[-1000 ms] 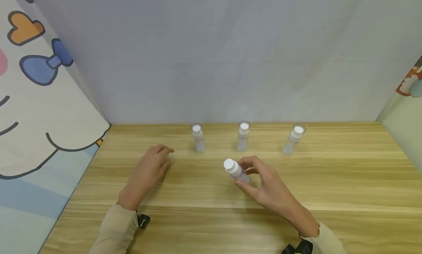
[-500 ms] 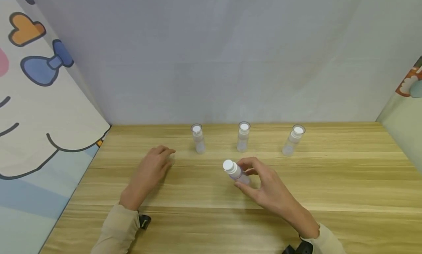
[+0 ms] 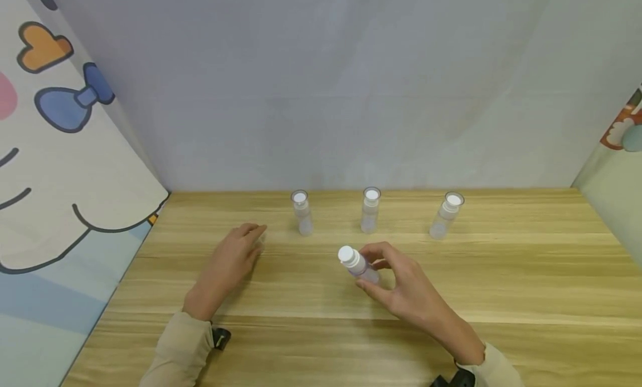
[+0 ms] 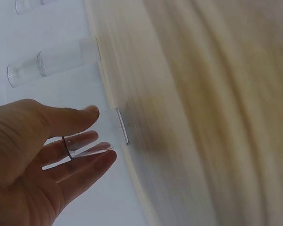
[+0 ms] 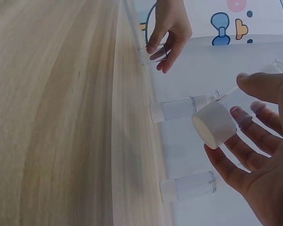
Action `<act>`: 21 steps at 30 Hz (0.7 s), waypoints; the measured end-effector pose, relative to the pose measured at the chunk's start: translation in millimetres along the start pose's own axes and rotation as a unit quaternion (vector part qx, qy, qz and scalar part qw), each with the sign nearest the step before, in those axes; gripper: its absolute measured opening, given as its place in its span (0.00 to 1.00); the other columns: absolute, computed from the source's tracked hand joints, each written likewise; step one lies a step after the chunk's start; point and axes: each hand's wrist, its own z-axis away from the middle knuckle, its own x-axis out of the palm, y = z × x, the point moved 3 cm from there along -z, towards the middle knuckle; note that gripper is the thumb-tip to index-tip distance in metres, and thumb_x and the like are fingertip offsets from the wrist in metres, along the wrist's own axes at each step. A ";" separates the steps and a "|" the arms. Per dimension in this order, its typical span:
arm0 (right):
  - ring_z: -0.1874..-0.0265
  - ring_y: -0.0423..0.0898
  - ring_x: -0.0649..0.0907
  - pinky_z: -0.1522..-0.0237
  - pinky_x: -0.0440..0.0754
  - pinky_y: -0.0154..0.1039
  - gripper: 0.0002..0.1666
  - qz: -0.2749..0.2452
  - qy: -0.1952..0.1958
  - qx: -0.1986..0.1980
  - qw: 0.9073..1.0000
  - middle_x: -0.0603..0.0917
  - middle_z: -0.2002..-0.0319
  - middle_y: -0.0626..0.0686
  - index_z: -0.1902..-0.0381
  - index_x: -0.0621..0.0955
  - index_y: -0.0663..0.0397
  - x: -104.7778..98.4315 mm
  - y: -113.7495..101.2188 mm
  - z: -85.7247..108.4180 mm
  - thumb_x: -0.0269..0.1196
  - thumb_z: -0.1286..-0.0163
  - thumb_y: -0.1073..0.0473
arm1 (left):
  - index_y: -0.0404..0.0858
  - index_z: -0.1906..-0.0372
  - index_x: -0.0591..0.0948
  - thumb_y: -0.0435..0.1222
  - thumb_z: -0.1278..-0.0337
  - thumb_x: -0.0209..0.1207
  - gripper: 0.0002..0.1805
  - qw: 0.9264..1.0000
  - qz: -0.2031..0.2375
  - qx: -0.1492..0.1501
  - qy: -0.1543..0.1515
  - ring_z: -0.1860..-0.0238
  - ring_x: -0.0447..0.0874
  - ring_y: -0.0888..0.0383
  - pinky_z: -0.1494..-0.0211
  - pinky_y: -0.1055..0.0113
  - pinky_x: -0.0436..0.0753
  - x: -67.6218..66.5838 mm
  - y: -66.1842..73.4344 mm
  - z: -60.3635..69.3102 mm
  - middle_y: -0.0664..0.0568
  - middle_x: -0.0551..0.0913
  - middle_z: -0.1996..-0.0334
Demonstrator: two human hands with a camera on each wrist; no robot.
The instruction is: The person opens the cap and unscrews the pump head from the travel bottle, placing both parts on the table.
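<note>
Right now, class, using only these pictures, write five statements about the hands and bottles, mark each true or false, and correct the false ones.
1. The right hand holds a white-topped bottle. True.
2. The left hand holds nothing. False: it holds a clear cylinder.
3. Three other bottles stand on the table. True.
4. The bottle in the right hand is upright. False: it is tilted.
5. The three standing bottles are farther from the person than the held one. True.

Room between left hand [image 3: 232, 260] and bottle [image 3: 358, 264]
</note>
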 end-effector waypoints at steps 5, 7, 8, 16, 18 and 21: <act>0.53 0.42 0.86 0.50 0.90 0.44 0.28 -0.002 -0.003 -0.001 1.000 0.88 0.50 0.51 0.44 0.78 0.55 1.0 0.4 0.7 0.76 0.39 0.70 | 0.32 0.29 0.75 0.29 0.31 0.64 0.27 1.000 0.006 0.003 0.001 0.36 0.80 0.35 0.33 0.41 0.82 1.5 -1.1 0.1 0.34 0.80 0.37; 0.53 0.42 0.86 0.50 0.90 0.44 0.28 -0.001 -0.003 -0.001 1.000 0.88 0.50 0.51 0.44 0.78 0.55 1.1 0.5 0.9 0.76 0.39 0.70 | 0.32 0.28 0.74 0.30 0.31 0.63 0.28 1.000 0.010 0.004 0.001 0.36 0.80 0.35 0.34 0.41 0.82 1.7 -1.4 -0.2 0.34 0.80 0.37; 0.53 0.42 0.86 0.50 0.90 0.44 0.28 -0.001 -0.003 -0.001 1.000 0.88 0.50 0.51 0.44 0.78 0.55 1.0 0.4 0.9 0.76 0.39 0.70 | 0.33 0.28 0.74 0.31 0.31 0.64 0.28 1.000 0.012 0.005 0.001 0.36 0.80 0.35 0.34 0.41 0.82 1.8 -1.6 -0.5 0.34 0.80 0.36; 0.53 0.43 0.87 0.50 0.90 0.43 0.28 0.004 -0.006 -0.001 1.000 0.88 0.50 0.51 0.44 0.77 0.55 1.2 1.6 1.3 0.76 0.39 0.70 | 0.36 0.28 0.74 0.36 0.34 0.68 0.31 0.999 -0.020 0.009 0.032 0.39 0.81 0.34 0.41 0.33 0.81 -3.8 0.0 1.8 0.35 0.80 0.37; 0.53 0.43 0.87 0.50 0.90 0.43 0.28 0.005 -0.006 -0.002 1.000 0.88 0.50 0.51 0.43 0.77 0.55 1.2 2.0 1.2 0.76 0.39 0.70 | 0.36 0.29 0.75 0.36 0.34 0.68 0.30 0.999 -0.024 0.010 0.046 0.39 0.81 0.33 0.40 0.32 0.80 -8.3 1.1 2.6 0.36 0.81 0.38; 0.54 0.43 0.87 0.50 0.90 0.44 0.28 0.006 -0.007 -0.005 1.000 0.88 0.50 0.50 0.43 0.77 0.55 0.9 2.0 0.9 0.76 0.39 0.70 | 0.36 0.31 0.76 0.37 0.33 0.67 0.28 0.997 -0.026 0.017 0.069 0.39 0.80 0.33 0.39 0.31 0.78 -17.3 3.8 4.4 0.36 0.81 0.38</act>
